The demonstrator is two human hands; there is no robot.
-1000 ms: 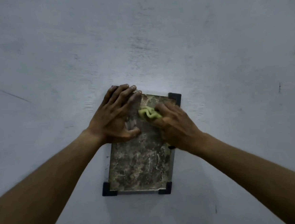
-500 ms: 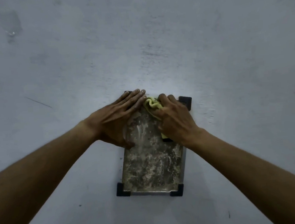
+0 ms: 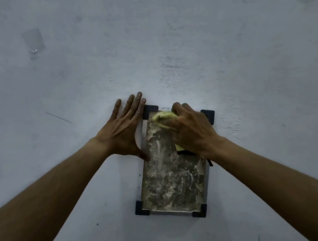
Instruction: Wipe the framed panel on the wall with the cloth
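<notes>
— Which step are you on?
— Mid-wipe. My right hand (image 3: 191,131) curls round the bunched yellow cloth (image 3: 161,118), pressing it on the top of the framed panel (image 3: 174,183). My left hand (image 3: 123,128) lies flat, fingers spread, at the panel's upper left edge.
— Next?
— Probably firm strokes downward, since the panel's lower half looks grimy.

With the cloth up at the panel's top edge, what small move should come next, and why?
Probably drag the cloth down the panel with the right hand: it sits at the top edge, and the mottled surface below looks grimy.
</notes>
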